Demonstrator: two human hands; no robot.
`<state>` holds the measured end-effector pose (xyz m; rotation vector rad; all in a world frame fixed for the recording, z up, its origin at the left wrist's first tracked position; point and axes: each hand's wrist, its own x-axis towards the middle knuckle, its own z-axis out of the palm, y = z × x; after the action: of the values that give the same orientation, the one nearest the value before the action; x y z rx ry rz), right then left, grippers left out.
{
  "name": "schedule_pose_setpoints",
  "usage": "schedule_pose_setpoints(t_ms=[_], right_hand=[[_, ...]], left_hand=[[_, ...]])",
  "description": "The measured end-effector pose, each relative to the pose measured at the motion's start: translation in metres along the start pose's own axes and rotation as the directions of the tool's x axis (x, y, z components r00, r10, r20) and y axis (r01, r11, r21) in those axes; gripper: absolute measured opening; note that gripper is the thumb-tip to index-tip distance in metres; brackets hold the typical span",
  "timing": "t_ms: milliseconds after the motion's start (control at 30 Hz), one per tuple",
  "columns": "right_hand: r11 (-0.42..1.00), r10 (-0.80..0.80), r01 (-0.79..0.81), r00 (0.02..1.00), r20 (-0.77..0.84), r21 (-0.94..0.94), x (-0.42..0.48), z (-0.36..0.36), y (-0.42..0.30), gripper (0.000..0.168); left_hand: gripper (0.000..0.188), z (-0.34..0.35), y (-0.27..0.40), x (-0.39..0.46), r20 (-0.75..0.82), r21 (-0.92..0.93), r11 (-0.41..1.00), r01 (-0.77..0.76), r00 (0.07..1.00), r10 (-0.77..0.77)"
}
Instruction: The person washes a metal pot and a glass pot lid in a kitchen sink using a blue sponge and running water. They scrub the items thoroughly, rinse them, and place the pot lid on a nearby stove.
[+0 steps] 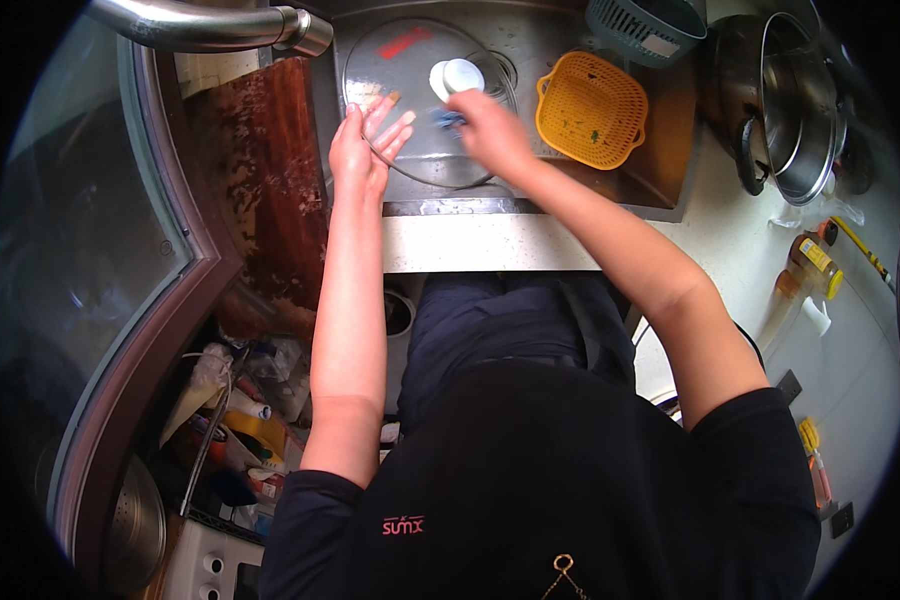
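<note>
A round clear glass pot lid (411, 150) with a metal rim is held over the sink, and the sink floor shows through it. My left hand (371, 142) grips the lid at its left rim, palm up, with fingers spread under the glass. A white knob (463, 76) stands near the lid's middle, and a red strip (405, 43) shows near its far edge. My right hand (491, 133) is blurred over the right half of the lid. Its fingers close on a blue scrubbing cloth (448, 118), which appears to touch the glass; its exact form is unclear.
A yellow plastic basket (586, 105) with green scraps sits in the steel sink (660, 169). Behind it is a grey-blue basket (649, 30). Metal pots (795, 105) stand on the right counter. The faucet (270, 30) reaches in from the upper left, above a worn wooden board (270, 150).
</note>
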<state>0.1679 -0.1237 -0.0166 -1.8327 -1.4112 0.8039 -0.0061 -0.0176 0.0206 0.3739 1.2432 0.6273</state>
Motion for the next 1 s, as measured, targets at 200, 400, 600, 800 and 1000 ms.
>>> schedule_pose_setpoints(t_ms=[200, 400, 600, 800, 1000], right_hand=[[0.997, 0.079, -0.075, 0.992, 0.103, -0.036, -0.033, -0.008, -0.032, 0.025], [0.995, 0.033, -0.011, 0.972, 0.234, -0.096, -0.040, -0.026, 0.017, 0.021], [0.995, -0.099, 0.093, 0.981, 0.164, 0.043, -0.041, -0.004, -0.035, 0.024], [0.994, 0.031, 0.000, 0.955, 0.297, -0.105, -0.049, -0.038, 0.035, 0.021], [1.000, 0.018, -0.014, 0.974, 0.224, -0.017, -0.048, -0.012, 0.011, 0.023]], left_hand=[[0.038, 0.001, -0.018, -0.008, 0.026, -0.042, 0.997, -0.062, 0.998, 0.063], [0.032, -0.002, -0.013, -0.004, -0.034, -0.006, 0.999, -0.033, 0.999, 0.033], [0.029, -0.011, -0.026, 0.003, -0.138, -0.099, 0.994, -0.037, 0.990, 0.023], [0.029, -0.028, -0.023, 0.013, -0.217, -0.142, 0.990, 0.009, 0.975, -0.040], [0.028, -0.030, -0.017, 0.015, -0.188, -0.121, 0.993, 0.015, 0.981, -0.038]])
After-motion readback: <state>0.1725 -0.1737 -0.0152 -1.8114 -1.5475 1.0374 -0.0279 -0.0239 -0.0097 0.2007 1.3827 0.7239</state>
